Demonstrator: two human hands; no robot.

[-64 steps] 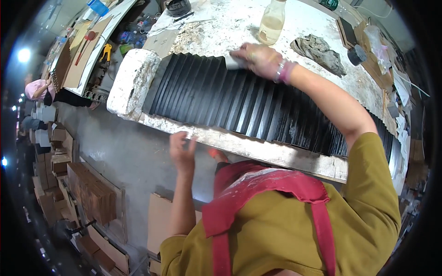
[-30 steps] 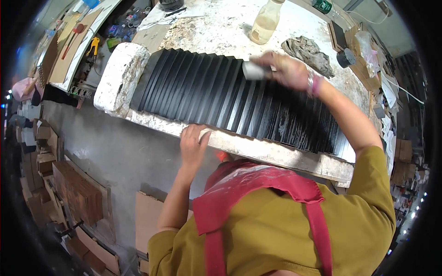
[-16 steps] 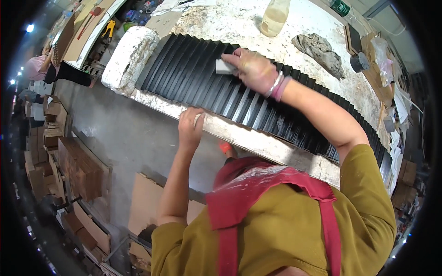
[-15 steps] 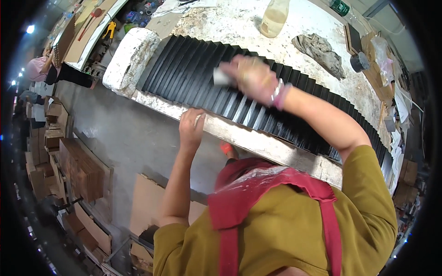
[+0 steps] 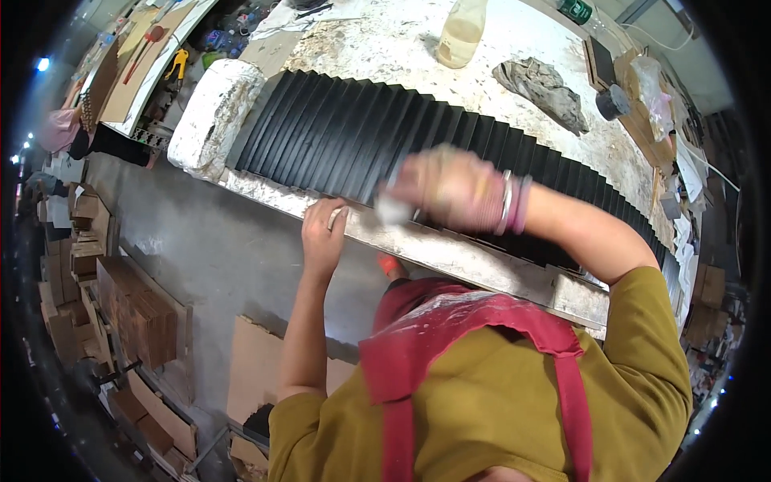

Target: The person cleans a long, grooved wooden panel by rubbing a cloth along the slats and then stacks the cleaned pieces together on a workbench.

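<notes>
A long black pleated bellows cover [image 5: 329, 120] lies stretched along the table [image 5: 353, 48], its folds running across it. My right hand [image 5: 454, 189], smeared by motion, is over the cover's near edge. It grips a small white wad or pad [image 5: 393, 210], too blurred to name surely. At the table's near edge, my left hand [image 5: 323, 229] has its fingers bent over the rim, close against the cover's near side. A white, stained block [image 5: 215, 112] stands against the cover's left end.
Beyond the cover are a bottle of pale liquid [image 5: 462, 34], a crumpled grey rag [image 5: 542, 92] and a dark round roll [image 5: 613, 103]. A yellow air gun [image 5: 178, 66] hangs at the left. Stacked brown cardboard [image 5: 136, 313] stands on the floor, and a person [image 5: 100, 136] is beyond it.
My right hand has swept toward me with the white wad, from mid-cover to the near edge. My left hand stays at the table edge. The view has shifted slightly.
</notes>
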